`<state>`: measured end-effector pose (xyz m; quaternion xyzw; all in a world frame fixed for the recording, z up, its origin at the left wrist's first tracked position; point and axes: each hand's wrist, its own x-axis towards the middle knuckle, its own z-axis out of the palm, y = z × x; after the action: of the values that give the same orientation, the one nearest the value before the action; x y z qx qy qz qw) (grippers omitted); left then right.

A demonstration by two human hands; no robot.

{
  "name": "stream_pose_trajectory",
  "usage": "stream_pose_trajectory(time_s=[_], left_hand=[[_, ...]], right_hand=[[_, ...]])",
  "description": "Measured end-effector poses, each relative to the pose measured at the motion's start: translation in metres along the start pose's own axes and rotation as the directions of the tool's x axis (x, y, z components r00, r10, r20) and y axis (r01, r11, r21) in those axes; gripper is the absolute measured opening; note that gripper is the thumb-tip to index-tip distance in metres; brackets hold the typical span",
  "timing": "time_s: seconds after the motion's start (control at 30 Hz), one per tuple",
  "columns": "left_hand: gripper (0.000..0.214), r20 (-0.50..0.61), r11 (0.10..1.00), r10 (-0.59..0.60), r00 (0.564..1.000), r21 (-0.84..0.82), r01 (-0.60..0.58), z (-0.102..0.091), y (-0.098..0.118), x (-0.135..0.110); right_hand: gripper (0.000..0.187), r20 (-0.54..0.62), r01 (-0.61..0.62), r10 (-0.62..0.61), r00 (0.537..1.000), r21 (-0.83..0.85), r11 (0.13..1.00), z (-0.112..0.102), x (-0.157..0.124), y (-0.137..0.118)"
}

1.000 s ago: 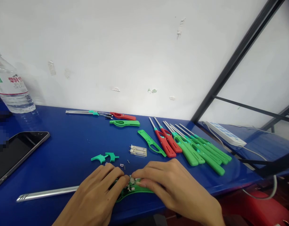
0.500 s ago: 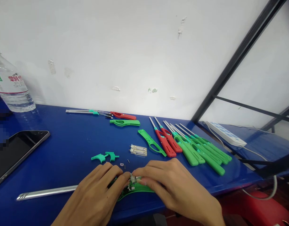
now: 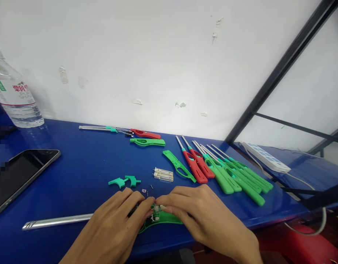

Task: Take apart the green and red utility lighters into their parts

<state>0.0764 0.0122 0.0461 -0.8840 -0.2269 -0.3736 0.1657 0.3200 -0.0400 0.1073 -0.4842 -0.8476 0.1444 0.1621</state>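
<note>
An opened green lighter casing (image 3: 164, 219) lies at the table's front edge, with its metal tube (image 3: 57, 221) reaching out to the left. My left hand (image 3: 113, 220) is closed on the casing, its fingertips at the small inner parts. From the right, my right hand (image 3: 202, 212) pinches a small clear part (image 3: 157, 209) seated in the casing; the fingertips of both hands almost meet there. Two teal triggers (image 3: 133, 180), a tiny metal piece (image 3: 144, 190) and small pins lie just beyond my hands. Clear fuel tanks (image 3: 163, 175) rest farther back.
Several red and green lighters (image 3: 221, 176) lie in a row at the right. A loose green casing half (image 3: 180, 167) is beside them. More lighter parts (image 3: 145, 142) lie near the wall. A phone (image 3: 22, 172) and water bottle (image 3: 17, 99) stand left; a power strip (image 3: 265, 157) is right.
The view has shifted slightly, so everything sits a little farther right. Both hands keep their places on the casing, with only slight finger movement at the clear part.
</note>
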Motion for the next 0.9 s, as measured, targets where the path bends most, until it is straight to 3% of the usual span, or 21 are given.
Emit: stream_pose_trajectory(time_s=[0.5,0.9], left_hand=[[0.035,0.024,1.0,0.011,1.0,-0.013,-0.011,-0.0041,0.0013,0.004],[0.036,-0.036,0.999,-0.032,0.999,0.008,0.032,-0.0028,0.0046,0.0022]], right_hand=[[0.033,0.002,0.027,-0.027,1.0,0.063,0.998,-0.0017,0.0013,-0.0001],[0.03,-0.032,0.025,-0.022,0.999,0.095,0.995,-0.0007,0.0002,-0.0006]])
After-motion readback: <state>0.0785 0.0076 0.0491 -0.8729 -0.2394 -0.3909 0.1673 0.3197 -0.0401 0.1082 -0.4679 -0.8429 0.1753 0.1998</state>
